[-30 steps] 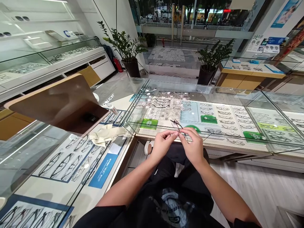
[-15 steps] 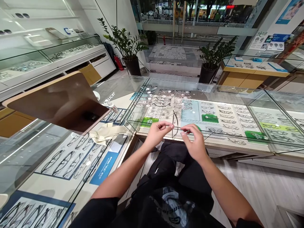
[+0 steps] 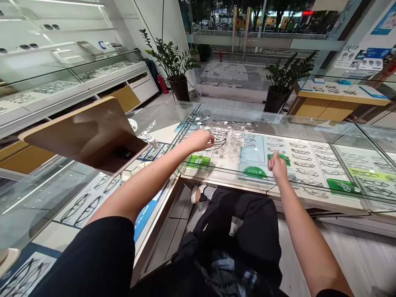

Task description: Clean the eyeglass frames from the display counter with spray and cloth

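My left hand is reached out over the glass display counter, its fingers curled together. Dark eyeglasses show right at its fingertips; whether they are pinched there or lie in the case below, I cannot tell. Further right, my right hand hovers over the counter above a green card. Its fingers are closed, with the tip of one digit pointing up; anything inside them is hidden. Under the glass, rows of eyeglasses lie on white trays, beside a pale blue panel.
At the left a large brown-backed panel with a light edge tilts over the counter. A small white bottle stands beside it. Potted plants flank the glass door beyond. The counter turns a corner left of my legs.
Both hands were close together around upright dark eyeglasses. They have moved apart, the left forward over the case, the right to the right. The cream cloth is now mostly behind my left arm.
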The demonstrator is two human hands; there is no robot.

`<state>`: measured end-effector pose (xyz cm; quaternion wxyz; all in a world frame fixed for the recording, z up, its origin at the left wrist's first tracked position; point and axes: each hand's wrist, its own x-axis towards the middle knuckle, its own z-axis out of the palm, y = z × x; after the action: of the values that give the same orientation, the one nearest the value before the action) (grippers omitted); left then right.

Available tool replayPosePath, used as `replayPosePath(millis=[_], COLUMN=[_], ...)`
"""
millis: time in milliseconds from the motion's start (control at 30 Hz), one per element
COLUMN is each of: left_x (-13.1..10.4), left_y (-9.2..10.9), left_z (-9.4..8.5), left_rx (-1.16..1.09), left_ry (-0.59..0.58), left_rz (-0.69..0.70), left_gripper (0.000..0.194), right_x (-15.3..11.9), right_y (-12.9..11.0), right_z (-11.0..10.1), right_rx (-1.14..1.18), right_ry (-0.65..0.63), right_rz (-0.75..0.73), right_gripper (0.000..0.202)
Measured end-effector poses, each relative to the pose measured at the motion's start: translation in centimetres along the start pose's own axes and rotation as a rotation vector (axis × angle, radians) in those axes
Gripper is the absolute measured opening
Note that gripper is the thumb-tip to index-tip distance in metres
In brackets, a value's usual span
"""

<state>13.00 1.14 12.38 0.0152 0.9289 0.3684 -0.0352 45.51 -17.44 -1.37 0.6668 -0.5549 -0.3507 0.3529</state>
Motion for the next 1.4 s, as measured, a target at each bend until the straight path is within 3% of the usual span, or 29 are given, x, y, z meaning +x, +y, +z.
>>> replayPosePath(millis=[167,533,900,1233,1400], left_x=[2.3,4.5,5.7,7.4,6.8], left_y=[-1.0,-1.5,-1.8,-2.0,-2.5], left_z=[1.9,3.6,2.0,3.1,2.3], left_rx=[0.129,0.137,0.125,0.138,0.131], left_ry=[-0.081,-0.083,-0.067,-0.05,0.001], left_rz=[0.015,-0.011,-0.122,-0.087,-0.075], left_gripper=[0.027,0.028,0.031,0.031,0.03], right_x=[-0.4,-0.7,-0.8,-0.1,-0.1], right_y=[0.2,-0.5,-0.5,0.2,0.3], right_z=[-0.4,-0.4,-0.3,-0.6,-0.5], right_rx=[0.138,0.149,0.101,0.051,0.038], right_ry=[-0.026,-0.02,0.022,0.009,0.019], right_rz=[0.02,0.025,0.028,0.085,0.065], right_gripper=[0.072,0.07,0.067,0.062,0.06])
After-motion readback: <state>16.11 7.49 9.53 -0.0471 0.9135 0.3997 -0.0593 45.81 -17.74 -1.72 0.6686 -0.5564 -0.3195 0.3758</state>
